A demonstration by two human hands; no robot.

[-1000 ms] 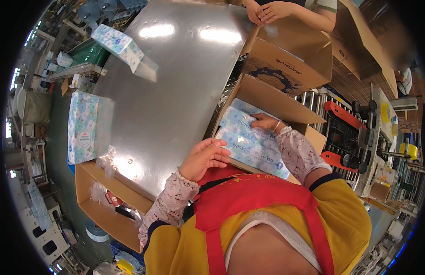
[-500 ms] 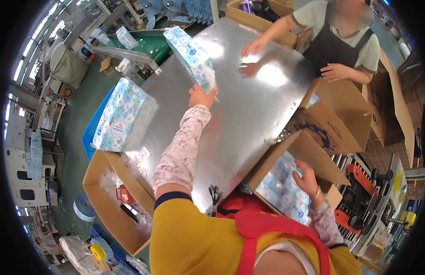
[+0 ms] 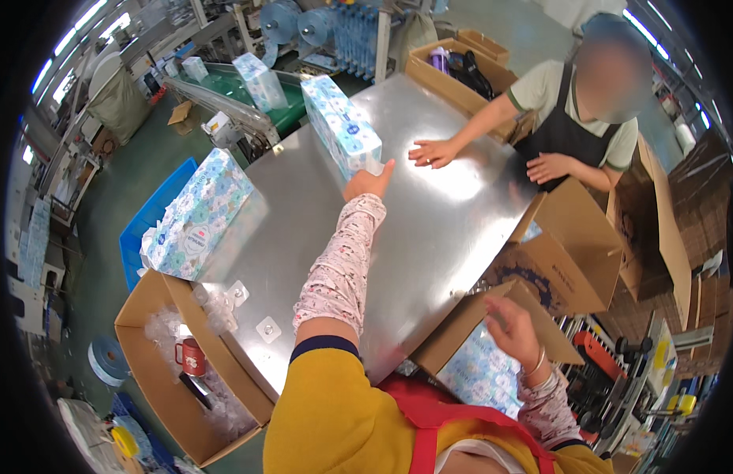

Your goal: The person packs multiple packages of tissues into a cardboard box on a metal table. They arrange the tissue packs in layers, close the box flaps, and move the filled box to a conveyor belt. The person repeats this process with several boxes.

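Observation:
My left hand reaches out over the metal table, closed on the near end of a blue-flowered, plastic-wrapped tissue pack. The thumb shows along that end; the other fingers are partly hidden. Close to my body, my right hand hovers with fingers apart above an open carton, holding nothing. Blue-flowered packs lie inside this carton. Another large tissue pack stands at the table's left edge, partly over a blue crate.
Across the metal table, a co-worker's hand rests near its surface. A second open carton stands at right. At lower left, a carton holds a red mug and clear film. A green conveyor carries packs.
The pack at my left hand has come down from a tilted pose and now sits level. My right hand has risen off the packs in the carton. The whole view has shifted.

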